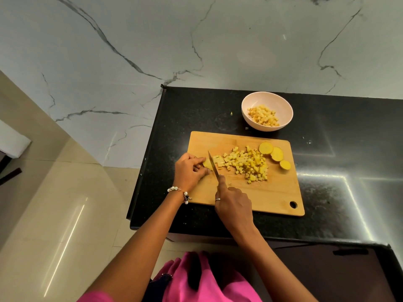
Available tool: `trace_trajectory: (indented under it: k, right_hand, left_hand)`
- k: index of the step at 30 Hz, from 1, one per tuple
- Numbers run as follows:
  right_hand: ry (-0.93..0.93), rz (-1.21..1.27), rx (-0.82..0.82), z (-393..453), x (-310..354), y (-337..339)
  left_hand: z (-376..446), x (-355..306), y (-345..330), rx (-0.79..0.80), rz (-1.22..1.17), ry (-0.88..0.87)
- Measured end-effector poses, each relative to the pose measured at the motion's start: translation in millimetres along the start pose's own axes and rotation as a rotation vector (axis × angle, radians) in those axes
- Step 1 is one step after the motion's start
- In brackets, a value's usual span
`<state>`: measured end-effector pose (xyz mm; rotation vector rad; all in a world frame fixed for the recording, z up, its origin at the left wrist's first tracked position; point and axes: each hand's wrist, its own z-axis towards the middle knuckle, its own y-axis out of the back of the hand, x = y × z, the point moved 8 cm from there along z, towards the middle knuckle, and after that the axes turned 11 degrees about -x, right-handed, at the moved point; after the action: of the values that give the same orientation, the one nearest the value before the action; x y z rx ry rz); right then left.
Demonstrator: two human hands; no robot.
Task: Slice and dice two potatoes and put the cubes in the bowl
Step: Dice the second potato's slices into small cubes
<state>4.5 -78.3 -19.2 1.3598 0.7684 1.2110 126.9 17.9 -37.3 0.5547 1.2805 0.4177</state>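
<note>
Ideally, left hand pinning potato strips keeps fingertips tucked; right hand grasping knife cuts evenly crosswise.

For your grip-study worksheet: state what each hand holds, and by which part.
The right hand grips the knife by its handle; the left hand holds down the potato piece at its left end.

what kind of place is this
Most likely a home kitchen: a black stone countertop carries a wooden cutting board with diced potato cubes, and a bowl of cubes stands behind it.
</note>
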Motion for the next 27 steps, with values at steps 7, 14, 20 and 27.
trace_trajectory:
  k: [7,14,20,27]
  right_hand:
    - [0.030,-0.006,0.035,3,7,-5]
    - [0.103,-0.049,-0.002,17,11,-12]
    - [0.089,-0.203,-0.018,-16,5,-10]
    - [0.011,-0.163,-0.038,-6,0,-5]
  left_hand:
    - [1,1,0,-0.029,-0.032,0.025]
    - [2,2,-2,-0.034,-0.034,-0.001]
    - [0,0,-3,-0.060,-0.051,-0.033]
    - [-1,0,-1,-0.051,-0.059,-0.031]
